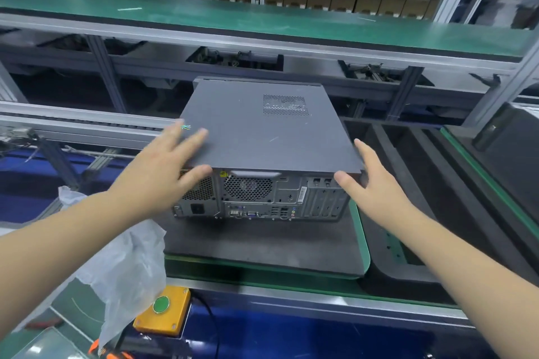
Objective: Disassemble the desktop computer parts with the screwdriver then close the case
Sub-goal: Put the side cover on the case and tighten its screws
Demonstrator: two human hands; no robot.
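Observation:
A grey desktop computer case (262, 131) lies flat on a dark mat (262, 242), its rear panel with fans and ports facing me. The grey side cover is on and has a vent grille near its far right. My left hand (166, 166) is at the case's near left corner, fingers spread straight over the cover and thumb at the rear edge. My right hand (370, 181) is at the near right corner, fingers straight along the side and thumb under the cover's edge. No screwdriver can be made out.
A clear plastic bag (128, 265) hangs at the left. Below it is a yellow box with a green button (162, 312). A green shelf (262, 20) runs across above the case. Black foam trays (437, 183) sit to the right.

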